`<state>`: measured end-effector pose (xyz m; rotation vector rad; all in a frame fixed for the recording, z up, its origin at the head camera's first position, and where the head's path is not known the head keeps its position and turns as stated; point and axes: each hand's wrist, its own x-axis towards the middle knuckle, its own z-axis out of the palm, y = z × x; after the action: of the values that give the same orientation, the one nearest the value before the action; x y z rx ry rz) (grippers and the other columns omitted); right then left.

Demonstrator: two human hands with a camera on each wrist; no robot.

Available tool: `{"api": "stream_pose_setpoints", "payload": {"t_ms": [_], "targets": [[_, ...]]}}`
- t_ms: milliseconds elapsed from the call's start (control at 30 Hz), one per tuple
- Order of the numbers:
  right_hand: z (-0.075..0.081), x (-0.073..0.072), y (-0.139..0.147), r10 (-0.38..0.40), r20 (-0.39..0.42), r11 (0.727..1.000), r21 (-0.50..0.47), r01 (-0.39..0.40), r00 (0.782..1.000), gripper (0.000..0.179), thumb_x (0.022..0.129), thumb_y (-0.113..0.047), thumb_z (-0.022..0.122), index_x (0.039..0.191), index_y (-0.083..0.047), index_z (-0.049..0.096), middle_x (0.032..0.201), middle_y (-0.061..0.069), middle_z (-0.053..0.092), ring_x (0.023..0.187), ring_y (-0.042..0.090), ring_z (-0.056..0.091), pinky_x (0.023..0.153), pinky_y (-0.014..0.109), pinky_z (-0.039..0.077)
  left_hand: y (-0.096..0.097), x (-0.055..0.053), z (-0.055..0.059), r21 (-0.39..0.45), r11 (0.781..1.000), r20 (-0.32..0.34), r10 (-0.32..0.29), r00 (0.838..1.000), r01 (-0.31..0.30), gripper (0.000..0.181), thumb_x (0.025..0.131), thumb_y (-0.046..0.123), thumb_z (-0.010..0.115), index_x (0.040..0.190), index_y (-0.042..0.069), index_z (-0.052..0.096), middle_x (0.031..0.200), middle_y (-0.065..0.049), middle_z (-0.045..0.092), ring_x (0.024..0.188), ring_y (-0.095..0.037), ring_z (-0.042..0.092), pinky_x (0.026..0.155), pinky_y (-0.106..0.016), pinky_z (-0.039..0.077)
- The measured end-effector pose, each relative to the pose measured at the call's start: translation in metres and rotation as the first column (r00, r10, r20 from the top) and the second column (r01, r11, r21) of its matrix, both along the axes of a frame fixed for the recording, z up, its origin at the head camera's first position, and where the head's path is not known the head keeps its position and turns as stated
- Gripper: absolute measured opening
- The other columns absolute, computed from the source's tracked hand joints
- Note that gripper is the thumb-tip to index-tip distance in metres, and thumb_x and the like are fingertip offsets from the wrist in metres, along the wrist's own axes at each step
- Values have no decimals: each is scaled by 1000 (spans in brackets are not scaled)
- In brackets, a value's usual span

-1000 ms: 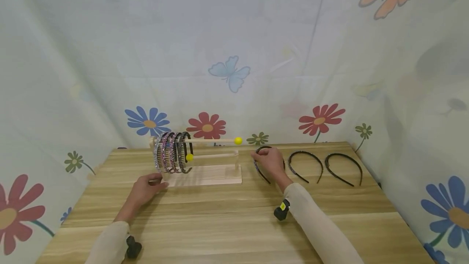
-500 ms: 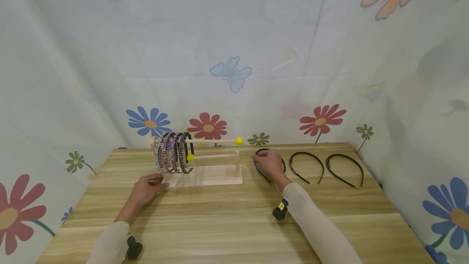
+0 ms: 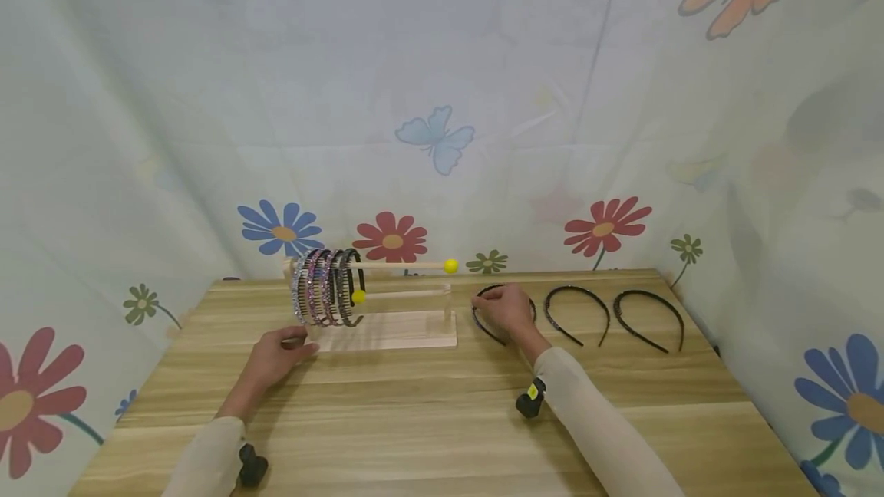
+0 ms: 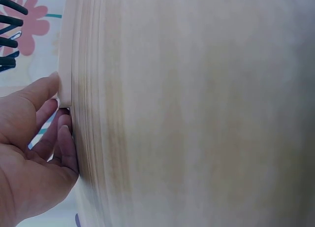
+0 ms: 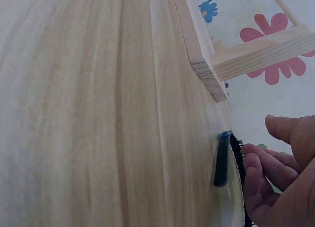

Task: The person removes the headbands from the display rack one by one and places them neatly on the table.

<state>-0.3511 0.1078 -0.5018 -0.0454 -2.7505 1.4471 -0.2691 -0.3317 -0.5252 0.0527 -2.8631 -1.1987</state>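
Observation:
In the head view my left hand (image 3: 272,357) grips the near left corner of a wooden headband rack (image 3: 400,332). The left wrist view has its thumb on the base board (image 4: 65,64) and its fingers curled round the end. Several glittery toothed headbands (image 3: 322,290) hang at the rack's left end. Right of the rack, my right hand (image 3: 509,309) is over a dark headband (image 3: 487,333) lying on the table, partly hiding it. In the right wrist view its fingertips are beside this headband (image 5: 223,160), apparently touching it, with the thumb raised apart.
Two more dark headbands, a middle one (image 3: 555,324) and a far right one (image 3: 631,328), lie on the wooden table (image 3: 428,420). Yellow balls cap the rack's upper rod (image 3: 450,266) and front rod (image 3: 358,297). A flowered curtain (image 3: 442,60) hangs behind the table.
The headband under my right hand has shifted slightly left and its far curve sits lower. My left hand and the rack have stayed in place.

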Motion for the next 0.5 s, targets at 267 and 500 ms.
{"api": "stream_pose_setpoints", "payload": {"t_ms": [267, 500], "targets": [[3, 3, 6, 65, -41, 998, -24, -66, 997, 29, 94, -31, 76, 112, -8, 78, 107, 6, 77, 100, 24, 71, 85, 41, 58, 1, 1, 2, 10, 1000, 8, -7, 1000, 7, 55, 96, 33, 74, 134, -6, 62, 134, -28, 63, 117, -43, 65, 92, -52, 56], [18, 11, 18, 149, -109, 986, -61, -157, 983, 34, 93, -33, 77, 118, -9, 76, 107, 5, 77, 101, 22, 71, 83, 39, 59, 2, 2, 5, 0, 1000, 6, -8, 1000, 8, 55, 96, 32, 74, 134, -7, 62, 134, -28, 63, 118, -44, 64, 92, -53, 56]]}}
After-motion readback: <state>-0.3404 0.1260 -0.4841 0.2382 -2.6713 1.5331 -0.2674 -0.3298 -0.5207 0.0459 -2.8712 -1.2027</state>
